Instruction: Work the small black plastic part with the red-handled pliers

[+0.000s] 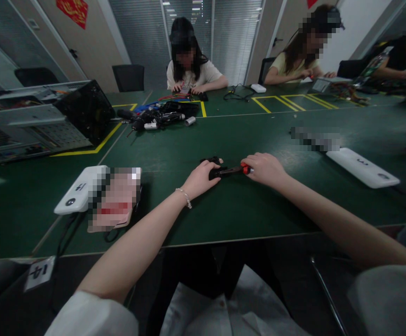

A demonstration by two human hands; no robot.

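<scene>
Over the green table, my left hand (203,178) closes its fingers on a small black part (215,173), whose exact kind I cannot make out. My right hand (264,169) is wrapped round a red-and-black-handled tool (246,168). A narrow dark metal piece (231,171) runs from the tool's handle leftward to the black part. Just beyond my left fingertips lies another small dark piece (214,160), partly hidden by the hand.
White power banks (83,189) (364,169) lie on both sides, the left one beside a phone (117,198). An opened computer case (38,123) stands far left. A black drill (141,120) lies among cables. Co-workers (188,70) sit across the table (195,228).
</scene>
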